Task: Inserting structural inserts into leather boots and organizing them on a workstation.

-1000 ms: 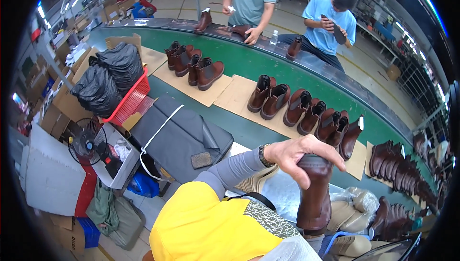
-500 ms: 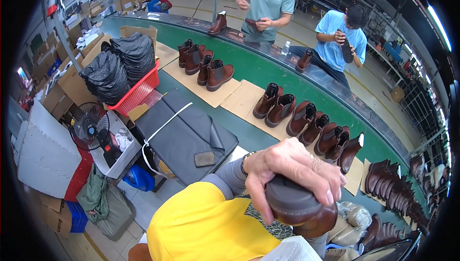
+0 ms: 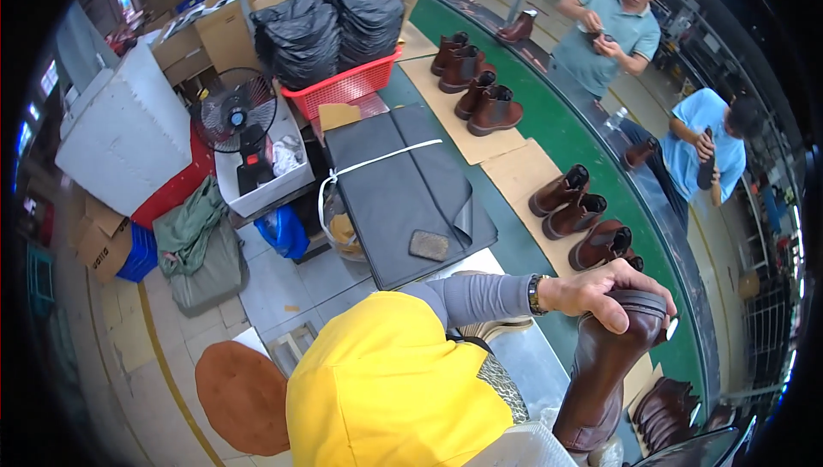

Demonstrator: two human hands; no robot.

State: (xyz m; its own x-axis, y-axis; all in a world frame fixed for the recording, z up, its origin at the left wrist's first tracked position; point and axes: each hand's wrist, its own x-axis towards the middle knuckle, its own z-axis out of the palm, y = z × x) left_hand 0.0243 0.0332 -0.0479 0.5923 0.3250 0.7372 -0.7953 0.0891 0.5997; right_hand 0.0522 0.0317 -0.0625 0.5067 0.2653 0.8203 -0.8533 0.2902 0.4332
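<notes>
My left hand (image 3: 613,295), in a grey sleeve with a metal-band watch or bracelet at the wrist, is closed around the sole end of a brown leather boot (image 3: 600,373). The boot hangs tilted, its dark sole up and its shaft toward the lower edge. I do not see my right hand. Just beyond the held boot, brown ankle boots (image 3: 600,244) with dark elastic sides stand on cardboard strips (image 3: 514,167). More boots (image 3: 664,411) are packed close together at the lower right, partly hidden.
A green conveyor belt (image 3: 549,115) curves past the boots. Two co-workers (image 3: 600,30) handle footwear across it. Left of my arm lie a strapped stack of black sheets (image 3: 394,184) with a small grey block (image 3: 429,245), a red basket (image 3: 343,90) of black bags, a fan (image 3: 236,115) and a brown round seat (image 3: 243,398).
My view has turned to the right, so the scene sits differently. My left hand still grips the boot, which has tipped from sole-toward-me to showing its side and shaft.
</notes>
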